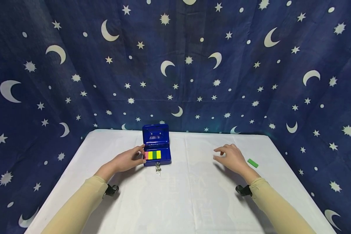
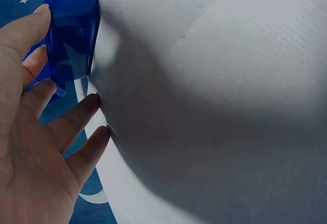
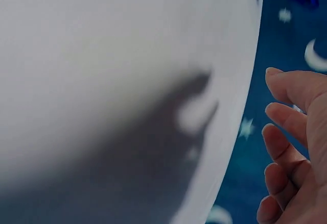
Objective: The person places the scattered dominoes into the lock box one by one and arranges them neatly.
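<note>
A small blue metal cash box stands on the table with its lid raised. Inside lies a row of coloured blocks in pink, yellow and green. Keys hang from the front lock. My left hand touches the box's left side, thumb near the front corner and fingers farther back; in the left wrist view its fingertips lie along the blue wall. Over the table to the right, my right hand holds nothing, its fingers loosely bent. A green block lies just right of it.
A white cloth covers the table. Behind and at both sides hangs a dark blue curtain with moons and stars. Each wrist wears a small black camera, one on the left and one on the right.
</note>
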The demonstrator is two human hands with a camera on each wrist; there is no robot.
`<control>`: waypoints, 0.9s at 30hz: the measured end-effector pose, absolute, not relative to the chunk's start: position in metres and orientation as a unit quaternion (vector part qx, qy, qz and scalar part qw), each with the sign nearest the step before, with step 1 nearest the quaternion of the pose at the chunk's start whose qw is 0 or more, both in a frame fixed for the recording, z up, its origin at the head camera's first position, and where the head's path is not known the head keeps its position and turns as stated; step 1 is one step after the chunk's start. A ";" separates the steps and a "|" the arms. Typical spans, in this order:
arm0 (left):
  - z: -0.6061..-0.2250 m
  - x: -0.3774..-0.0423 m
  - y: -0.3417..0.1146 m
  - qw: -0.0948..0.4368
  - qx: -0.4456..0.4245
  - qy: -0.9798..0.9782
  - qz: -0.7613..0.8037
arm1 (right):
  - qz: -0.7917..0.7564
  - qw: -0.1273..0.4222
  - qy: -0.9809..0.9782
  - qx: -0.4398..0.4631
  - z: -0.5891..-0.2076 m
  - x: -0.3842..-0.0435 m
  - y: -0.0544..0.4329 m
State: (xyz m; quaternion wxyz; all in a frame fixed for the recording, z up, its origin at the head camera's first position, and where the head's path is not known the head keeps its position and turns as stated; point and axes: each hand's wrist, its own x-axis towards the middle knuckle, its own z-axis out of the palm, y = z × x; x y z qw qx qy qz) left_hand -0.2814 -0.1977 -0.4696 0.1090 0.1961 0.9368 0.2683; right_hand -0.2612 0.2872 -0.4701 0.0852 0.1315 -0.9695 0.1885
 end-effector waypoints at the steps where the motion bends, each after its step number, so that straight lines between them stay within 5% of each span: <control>1: -0.469 -0.282 -0.197 0.109 0.197 0.937 0.268 | 0.189 0.086 -0.971 0.123 -0.471 -0.259 0.297; 12: -0.471 -0.282 -0.196 0.112 0.190 0.939 0.263 | 0.199 0.090 -0.975 0.039 -0.478 -0.234 0.375; 27: -0.471 -0.282 -0.197 0.112 0.198 0.935 0.274 | 0.180 0.063 -0.981 -0.030 -0.491 -0.210 0.423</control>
